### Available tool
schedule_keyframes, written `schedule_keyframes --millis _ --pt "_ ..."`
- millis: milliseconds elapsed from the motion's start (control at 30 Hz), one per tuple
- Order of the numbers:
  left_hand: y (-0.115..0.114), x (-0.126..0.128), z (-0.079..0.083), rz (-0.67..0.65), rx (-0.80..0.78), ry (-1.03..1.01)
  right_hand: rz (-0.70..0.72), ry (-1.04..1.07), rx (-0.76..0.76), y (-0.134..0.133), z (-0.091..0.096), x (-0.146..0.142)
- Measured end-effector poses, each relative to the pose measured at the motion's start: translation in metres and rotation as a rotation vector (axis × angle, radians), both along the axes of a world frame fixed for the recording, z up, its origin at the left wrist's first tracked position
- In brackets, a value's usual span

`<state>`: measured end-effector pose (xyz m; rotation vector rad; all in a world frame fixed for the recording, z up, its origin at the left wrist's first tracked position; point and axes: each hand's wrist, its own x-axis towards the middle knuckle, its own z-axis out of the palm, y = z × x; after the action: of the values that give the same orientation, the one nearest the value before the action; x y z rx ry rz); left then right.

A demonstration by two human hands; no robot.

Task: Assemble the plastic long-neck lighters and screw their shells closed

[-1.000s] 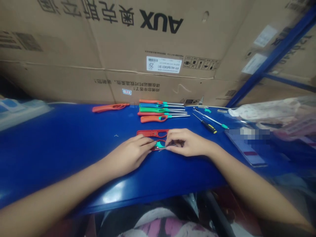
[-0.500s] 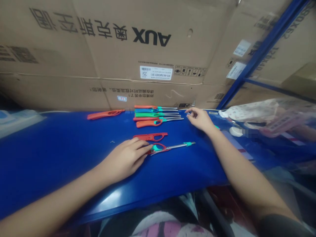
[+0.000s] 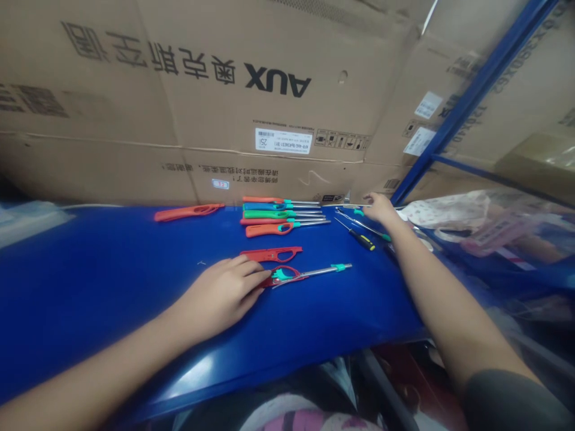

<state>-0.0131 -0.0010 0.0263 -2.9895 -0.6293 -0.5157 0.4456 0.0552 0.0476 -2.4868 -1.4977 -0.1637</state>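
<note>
My left hand point(image 3: 222, 294) lies flat on the blue table point(image 3: 112, 269), fingertips pressing the red handle of an opened-up gas lighter point(image 3: 299, 275) with a teal trigger and a metal tube pointing right. A loose red half shell point(image 3: 272, 254) lies just behind it. My right hand point(image 3: 380, 208) is stretched to the far right back of the table, fingers curled over small parts near a small teal piece point(image 3: 358, 212); what it holds is not visible. A black-and-yellow screwdriver point(image 3: 362, 237) and a thin teal-handled tool point(image 3: 372, 229) lie beside that hand.
Several finished lighters point(image 3: 281, 214) in orange, blue, green and red lie in a row at the back. An orange shell point(image 3: 188, 212) lies to their left. Big cardboard boxes point(image 3: 202, 102) wall the back. Plastic bags point(image 3: 485, 218) and a blue shelf post point(image 3: 467, 90) stand at right.
My right hand let go of the lighter in front of me and reached away to the far right back of the table. The left hand stayed on the lighter's handle.
</note>
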Motion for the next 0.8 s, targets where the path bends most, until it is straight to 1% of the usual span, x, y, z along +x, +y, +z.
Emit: schedule_keyframes --millis 167,300,400,500,567,633,733,800 --pt "0.001 0.001 -0.001 0.009 -0.041 0.017 0.048 -0.033 -0.119 0.023 -0.014 0.001" --pt "0.004 0.001 -0.002 -0.011 -0.141 -0.026 0.04 -0.081 -0.17 0.034 -0.023 0.002" --pt "0.006 0.001 -0.004 -0.029 -0.206 -0.054 0.039 -0.124 -0.185 0.034 -0.022 0.001" --pt "0.005 0.001 -0.005 -0.021 -0.241 -0.056 0.07 -0.173 -0.174 0.028 -0.013 -0.007" --pt "0.004 0.001 -0.004 -0.007 -0.283 -0.079 0.123 -0.203 -0.125 0.022 -0.004 -0.02" --pt "0.002 0.002 -0.002 0.02 -0.347 -0.154 0.205 -0.222 -0.047 0.016 0.006 -0.041" --pt "0.0 0.004 0.002 0.089 -0.463 -0.325 0.383 -0.208 0.064 -0.001 0.017 -0.086" --pt "0.0 0.006 0.003 0.144 -0.528 -0.426 0.53 -0.193 0.107 -0.018 0.021 -0.12"
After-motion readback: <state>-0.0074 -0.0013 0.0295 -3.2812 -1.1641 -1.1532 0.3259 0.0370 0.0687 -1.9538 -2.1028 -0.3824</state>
